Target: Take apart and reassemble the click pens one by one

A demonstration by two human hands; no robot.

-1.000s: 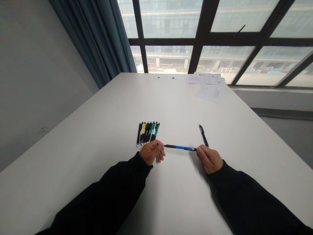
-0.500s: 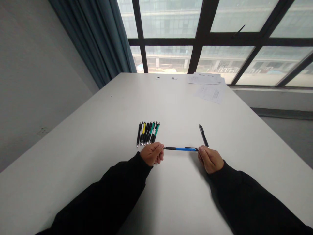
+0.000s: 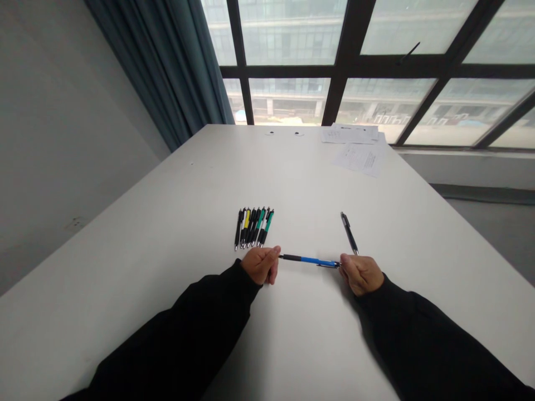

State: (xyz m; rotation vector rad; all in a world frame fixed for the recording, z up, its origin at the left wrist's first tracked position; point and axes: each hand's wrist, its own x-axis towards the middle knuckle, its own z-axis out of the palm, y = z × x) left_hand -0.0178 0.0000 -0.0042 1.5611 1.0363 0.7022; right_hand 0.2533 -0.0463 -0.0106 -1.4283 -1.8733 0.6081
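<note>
Two grips clamped: our left hand (image 3: 259, 265) and right hand (image 3: 360, 274) steady a blue-and-black pen (image 3: 309, 260) by its ends, near a row of pens (image 3: 253, 227) on the white counter (image 3: 309, 340).

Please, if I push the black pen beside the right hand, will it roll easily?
The black pen looks slim and round, so it would probably roll on the smooth table. What looks like a clip may stop it after part of a turn. It is probably light and stiff.
</note>
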